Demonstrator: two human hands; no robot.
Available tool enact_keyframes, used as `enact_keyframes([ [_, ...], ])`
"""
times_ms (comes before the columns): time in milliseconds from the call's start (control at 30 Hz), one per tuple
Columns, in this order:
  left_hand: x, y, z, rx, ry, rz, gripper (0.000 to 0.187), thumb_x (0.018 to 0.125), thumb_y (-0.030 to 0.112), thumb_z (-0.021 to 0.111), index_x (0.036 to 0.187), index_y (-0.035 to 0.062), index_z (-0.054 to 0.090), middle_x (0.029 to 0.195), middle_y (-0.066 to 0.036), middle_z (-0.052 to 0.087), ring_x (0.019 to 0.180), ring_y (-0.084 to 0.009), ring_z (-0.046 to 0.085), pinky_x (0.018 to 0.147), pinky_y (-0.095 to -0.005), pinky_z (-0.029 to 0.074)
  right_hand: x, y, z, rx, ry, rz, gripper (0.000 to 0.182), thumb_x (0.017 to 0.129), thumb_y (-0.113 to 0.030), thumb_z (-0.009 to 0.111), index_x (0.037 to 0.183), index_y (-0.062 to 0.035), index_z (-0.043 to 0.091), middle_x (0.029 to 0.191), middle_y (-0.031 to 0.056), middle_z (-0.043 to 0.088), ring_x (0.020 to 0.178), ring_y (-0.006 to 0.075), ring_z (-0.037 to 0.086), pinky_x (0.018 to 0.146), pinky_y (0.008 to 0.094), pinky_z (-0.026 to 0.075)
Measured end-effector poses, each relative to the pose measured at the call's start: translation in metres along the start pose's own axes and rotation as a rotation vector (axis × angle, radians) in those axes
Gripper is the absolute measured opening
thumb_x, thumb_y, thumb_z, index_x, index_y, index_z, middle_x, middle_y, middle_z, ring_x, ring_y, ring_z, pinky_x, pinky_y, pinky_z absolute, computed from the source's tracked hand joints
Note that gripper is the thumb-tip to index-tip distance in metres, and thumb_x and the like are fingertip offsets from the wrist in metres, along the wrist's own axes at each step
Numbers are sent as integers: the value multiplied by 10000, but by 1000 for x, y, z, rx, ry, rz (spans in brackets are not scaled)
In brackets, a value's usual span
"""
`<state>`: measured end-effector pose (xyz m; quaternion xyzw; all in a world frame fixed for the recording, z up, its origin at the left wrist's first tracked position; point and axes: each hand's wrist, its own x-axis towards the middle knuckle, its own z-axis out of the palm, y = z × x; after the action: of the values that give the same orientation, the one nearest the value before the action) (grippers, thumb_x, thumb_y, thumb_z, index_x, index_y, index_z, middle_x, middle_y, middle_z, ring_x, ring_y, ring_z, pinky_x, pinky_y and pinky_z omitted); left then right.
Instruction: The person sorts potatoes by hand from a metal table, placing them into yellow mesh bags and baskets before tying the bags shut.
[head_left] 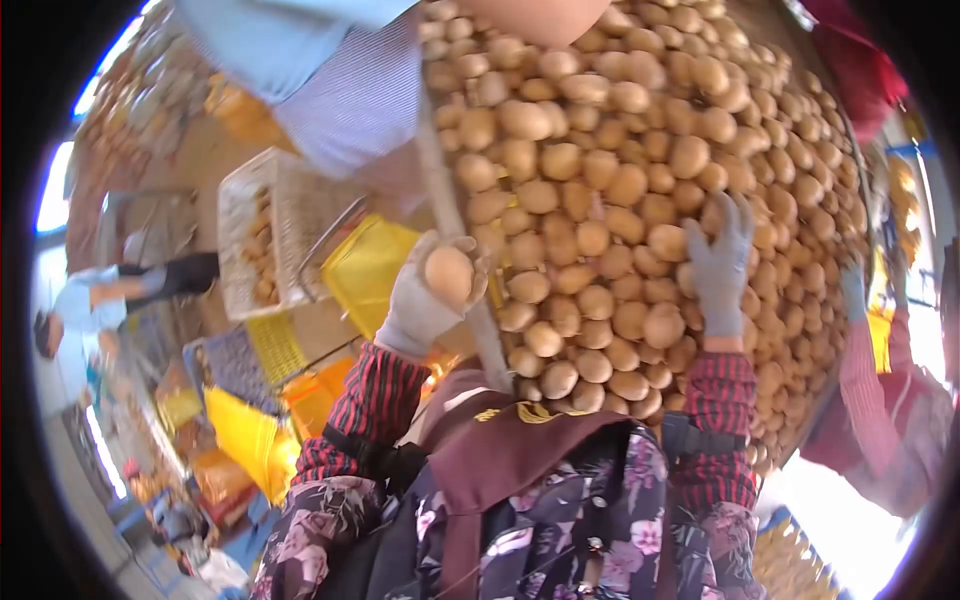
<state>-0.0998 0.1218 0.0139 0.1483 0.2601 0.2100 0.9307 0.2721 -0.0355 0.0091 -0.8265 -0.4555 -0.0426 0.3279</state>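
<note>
My left hand (412, 305), in a pale grey glove, is turned palm up with its fingers curled round a smooth, round, brown potato-like piece (449, 275). It is just outside the near-left rim of a large sorting table (452, 215). A deep heap of similar brown pieces (590, 240) covers the table. On the right side of the heap lies my gloved right hand (722, 270), palm down. Its fingers are spread over the pieces, thumb out to the left, and nothing shows in its grip.
Left of the table stand a white crate (290, 225) part-filled with brown pieces, a yellow-lined container (370, 262) and a yellow bag (250, 440). One person (350, 90) leans in at the top; another (880, 410) works at the right edge. Someone (90, 310) stands farther left.
</note>
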Motion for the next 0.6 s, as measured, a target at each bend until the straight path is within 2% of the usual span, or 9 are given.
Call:
enact_keyframes([
  [67, -14, 7, -7, -346, 233, 55, 481, 997, 431, 540, 1158, -17, 608, 1141, -156, 659, 1063, -276, 646, 924, -405, 548, -5, 4, -3, 21, 20, 29, 515, 814, -175, 722, 1286, -55, 555, 1349, 227, 490, 1232, 406, 492, 1060, 467, 409],
  [167, -39, 24, -78, -375, 434, 236, 377, 1012, 401, 542, 1114, 50, 633, 1107, -110, 673, 1043, -266, 645, 937, -408, 541, -17, 10, -23, -69, 62, 47, 489, 802, -175, 714, 1253, -50, 572, 1305, 215, 521, 1196, 388, 517, 1052, 461, 410],
  [233, -53, 37, -155, -251, 493, 249, 354, 1006, 401, 563, 1130, 76, 626, 1070, -87, 671, 1008, -253, 641, 904, -403, 547, -24, 17, -37, -173, 93, 68, 472, 793, -175, 709, 1231, -48, 584, 1276, 207, 541, 1172, 377, 534, 1047, 457, 411],
  [300, -65, 39, -230, 243, 507, 345, 344, 1006, 375, 571, 1171, 76, 607, 1103, -78, 644, 1038, -237, 611, 927, -373, 517, -28, 32, -49, -379, 94, 116, 456, 785, -175, 704, 1208, -45, 596, 1247, 199, 562, 1148, 365, 551, 1041, 453, 412],
  [333, -64, 41, -237, 237, 487, 329, 344, 1006, 375, 571, 1171, 76, 607, 1103, -78, 644, 1038, -237, 611, 927, -373, 517, -30, 38, -54, -514, 83, 135, 448, 781, -175, 701, 1197, -43, 601, 1233, 194, 572, 1136, 360, 559, 1039, 451, 412],
  [400, -52, 44, -242, 273, 955, 303, 369, 1006, 346, 567, 1242, 62, 578, 1189, -74, 608, 1116, -221, 567, 985, -346, 462, -26, 23, -55, -616, 106, 57, 432, 773, -175, 696, 1175, -41, 613, 1204, 186, 592, 1112, 348, 576, 1033, 447, 413],
  [467, -27, 37, -181, 803, 934, 503, 377, 995, 254, 575, 1300, 34, 555, 1266, -73, 584, 1154, -215, 541, 1009, -350, 428, -18, -5, -42, -344, 15, -37, 400, 759, -224, 690, 1122, -66, 633, 1185, 163, 605, 1122, 358, 557, 982, 482, 410],
  [567, 29, 18, -44, 1325, 656, 863, 314, 940, 135, 608, 1232, 19, 602, 1250, -107, 604, 1158, -258, 564, 995, -379, 442, -18, -26, 2, -16, -338, -38, 385, 745, -257, 723, 1084, -98, 630, 1093, 128, 628, 1080, 365, 560, 910, 495, 426],
  [600, 47, 15, -6, 1603, 441, 970, 296, 920, 126, 620, 1196, 19, 616, 1226, -122, 612, 1141, -278, 575, 990, -382, 447, -21, -32, 9, -13, -334, -41, 385, 745, -257, 723, 1084, -98, 630, 1093, 128, 628, 1080, 365, 560, 910, 495, 426],
])
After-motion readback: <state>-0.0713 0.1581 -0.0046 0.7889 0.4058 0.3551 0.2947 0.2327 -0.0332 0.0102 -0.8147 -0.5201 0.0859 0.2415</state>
